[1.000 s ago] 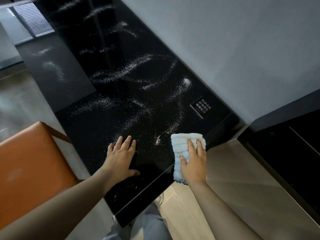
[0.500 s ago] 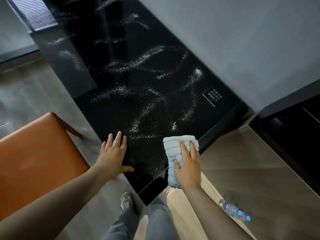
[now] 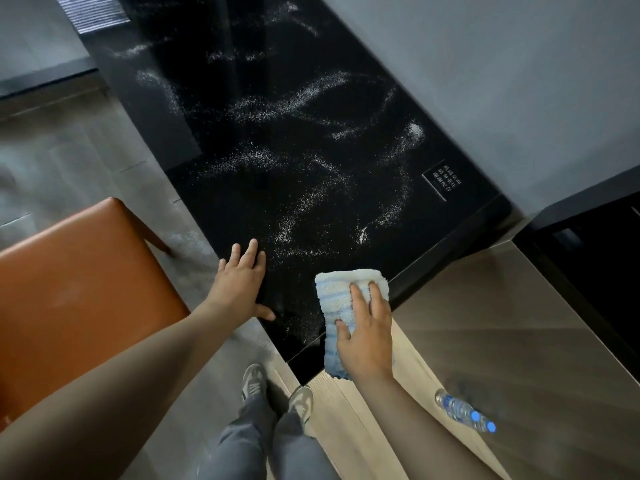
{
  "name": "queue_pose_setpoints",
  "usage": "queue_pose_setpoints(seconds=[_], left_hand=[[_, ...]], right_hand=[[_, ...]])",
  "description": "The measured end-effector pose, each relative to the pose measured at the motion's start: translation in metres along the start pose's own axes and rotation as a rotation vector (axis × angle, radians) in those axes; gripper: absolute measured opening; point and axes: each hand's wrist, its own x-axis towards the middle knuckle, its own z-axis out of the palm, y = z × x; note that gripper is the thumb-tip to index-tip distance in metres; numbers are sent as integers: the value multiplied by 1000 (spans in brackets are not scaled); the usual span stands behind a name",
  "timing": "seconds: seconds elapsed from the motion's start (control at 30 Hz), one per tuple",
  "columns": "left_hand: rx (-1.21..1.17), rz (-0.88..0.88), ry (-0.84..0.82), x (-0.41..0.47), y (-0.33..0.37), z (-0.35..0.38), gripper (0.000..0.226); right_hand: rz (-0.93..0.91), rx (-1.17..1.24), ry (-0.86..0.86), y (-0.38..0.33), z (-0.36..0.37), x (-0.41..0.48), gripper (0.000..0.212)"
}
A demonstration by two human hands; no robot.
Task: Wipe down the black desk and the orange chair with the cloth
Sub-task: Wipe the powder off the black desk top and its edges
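Cloth (image 3: 333,295) — right hand (image 3: 367,337) seemingly presses.

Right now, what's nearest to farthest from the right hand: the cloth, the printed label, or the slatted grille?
1. Cloth, pressed under the right hand.
2. Printed label, on the desk by the wall.
3. Slatted grille, far top left.

Single head view, wide-angle. Looks steeply down and forward over the near corner of the desk (image 3: 346,209); left hand (image 3: 239,285) and right hand (image 3: 365,337) close beneath the lens, shoes (image 3: 254,381) at bottom edge.
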Motion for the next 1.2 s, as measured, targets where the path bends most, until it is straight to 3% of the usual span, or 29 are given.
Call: queue_pose_setpoints(seconds=[0.7, 0.97, 1.2], left_hand=[[38, -21, 4, 1, 3, -3, 123], [42, 103, -46, 5, -21, -14, 110], [60, 233, -64, -12, -43, -19, 88]], right_hand=[[-53, 57, -4, -31, 30, -53, 63], [11, 126, -33, -56, 54, -97, 66], [30, 260, -44, -74, 44, -113, 56]])
